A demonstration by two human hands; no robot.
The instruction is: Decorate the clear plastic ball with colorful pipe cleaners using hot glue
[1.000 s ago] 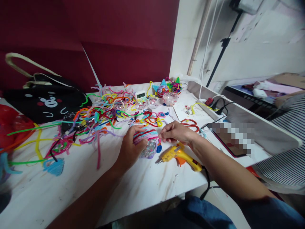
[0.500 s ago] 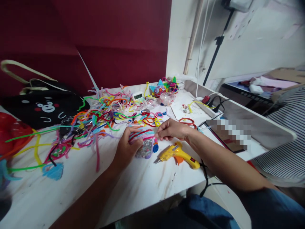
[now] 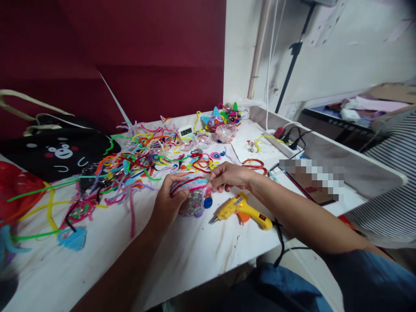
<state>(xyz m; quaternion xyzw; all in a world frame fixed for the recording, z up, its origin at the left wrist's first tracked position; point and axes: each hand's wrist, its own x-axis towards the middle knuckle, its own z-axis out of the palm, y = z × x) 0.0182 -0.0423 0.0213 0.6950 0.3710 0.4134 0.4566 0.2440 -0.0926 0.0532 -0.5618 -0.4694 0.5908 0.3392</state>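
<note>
Head camera: our left hand [image 3: 166,202] hugs the sparkly ball [image 3: 194,205] over the bench [image 3: 195,260] by the glue gun [image 3: 242,210], our right hand [image 3: 229,177] pinches its fuzzy wire [image 3: 187,182], and we think a loose pinch could let the wire spring off the round ball.

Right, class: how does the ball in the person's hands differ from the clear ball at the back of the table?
The held ball has pink and red pipe cleaners wound over it; the back ball is bare. The held ball sits in the left hand; the back ball rests on the table. Both look clear.
</note>
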